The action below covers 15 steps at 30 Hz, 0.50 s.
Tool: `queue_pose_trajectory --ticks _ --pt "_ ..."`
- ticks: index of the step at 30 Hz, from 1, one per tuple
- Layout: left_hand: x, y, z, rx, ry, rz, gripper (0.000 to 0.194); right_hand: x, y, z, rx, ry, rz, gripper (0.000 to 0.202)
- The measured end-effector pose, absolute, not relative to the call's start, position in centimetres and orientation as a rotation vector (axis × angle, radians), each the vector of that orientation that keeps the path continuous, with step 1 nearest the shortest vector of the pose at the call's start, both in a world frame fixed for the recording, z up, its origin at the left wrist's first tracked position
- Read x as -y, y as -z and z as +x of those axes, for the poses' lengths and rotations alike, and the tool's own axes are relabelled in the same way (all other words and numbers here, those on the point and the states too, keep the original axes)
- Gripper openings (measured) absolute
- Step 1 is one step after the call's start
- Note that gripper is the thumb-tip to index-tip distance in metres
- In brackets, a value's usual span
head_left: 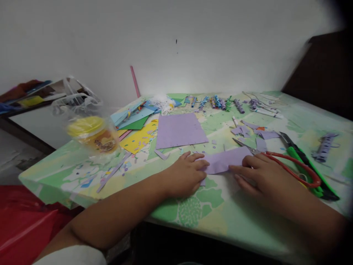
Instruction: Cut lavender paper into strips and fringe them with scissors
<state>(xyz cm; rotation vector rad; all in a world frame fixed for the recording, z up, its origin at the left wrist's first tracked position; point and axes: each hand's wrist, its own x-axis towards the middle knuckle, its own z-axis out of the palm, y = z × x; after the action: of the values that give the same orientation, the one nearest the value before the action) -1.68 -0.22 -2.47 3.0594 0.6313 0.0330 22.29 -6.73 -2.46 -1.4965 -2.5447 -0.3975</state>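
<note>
A purple paper strip (pixel 224 160) lies on the table in front of me, between my two hands. My left hand (pixel 186 175) rests on its left end, palm down with fingers spread. At the other end, my right hand (pixel 260 176) has the strip's edge between thumb and fingers. Just beyond the strip is a larger purple paper sheet (pixel 181 129), lying flat. Red-handled scissors (pixel 317 181) lie beside my right hand, partly hidden by it. A green and black utility knife (pixel 296 157) lies under and beside the scissors' handle.
A yellow-lidded tub (pixel 103 141) in clear plastic stands at left. Coloured paper sheets (pixel 138 141), white shreds (pixel 162 105) and purple scraps (pixel 266 134) lie about. Several small rolled paper pieces (pixel 217 102) line the back; another roll (pixel 325 147) lies at right. A wall is behind.
</note>
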Motion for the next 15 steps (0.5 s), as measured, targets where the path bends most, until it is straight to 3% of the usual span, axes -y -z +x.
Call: queue_pose_trajectory --ticks 4,11,15 --pt "0.0 2.8 -1.4 -0.583 0.018 2.975 0.029 6.8 2.7 22.3 2.471 0.549 -1.411 0.032" --pt "-0.1 3.1 -1.3 -0.562 -0.001 2.939 0.034 7.4 2.8 20.3 2.632 0.18 -1.53 0.028" --pt "-0.2 3.2 -1.3 -0.573 0.015 2.909 0.043 7.3 2.7 20.7 2.643 0.167 -1.603 0.028"
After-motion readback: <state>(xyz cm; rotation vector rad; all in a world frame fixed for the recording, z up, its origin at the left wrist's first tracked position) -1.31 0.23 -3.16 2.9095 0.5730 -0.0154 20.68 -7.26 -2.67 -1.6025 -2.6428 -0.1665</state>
